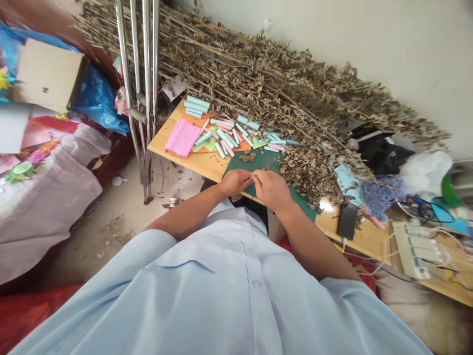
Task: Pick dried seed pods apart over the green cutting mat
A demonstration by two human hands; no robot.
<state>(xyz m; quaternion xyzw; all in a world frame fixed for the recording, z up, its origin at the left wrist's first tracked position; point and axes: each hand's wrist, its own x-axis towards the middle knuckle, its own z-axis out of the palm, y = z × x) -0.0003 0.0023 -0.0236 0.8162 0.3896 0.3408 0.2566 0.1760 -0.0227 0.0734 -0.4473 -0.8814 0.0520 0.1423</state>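
My left hand (234, 181) and my right hand (271, 188) meet over the near edge of a dark green cutting mat (271, 162) on a wooden table (162, 140). Both are closed, fingertips pinched together on something small that I cannot make out. Just beyond them lies a small clump of dried leaves (247, 157). Further back are several rolled paper tubes (227, 135) in light blue and pink, a stack of pink paper (182, 137) and orange sheets (195, 118).
A big heap of dried leafy branches (281, 93) covers the back of the table along the wall. A black phone (347, 221) and a white power strip (417, 249) lie at right. Metal crutches (142, 93) lean at the table's left; a cloth-covered surface with a cardboard box (48, 74) stands further left.
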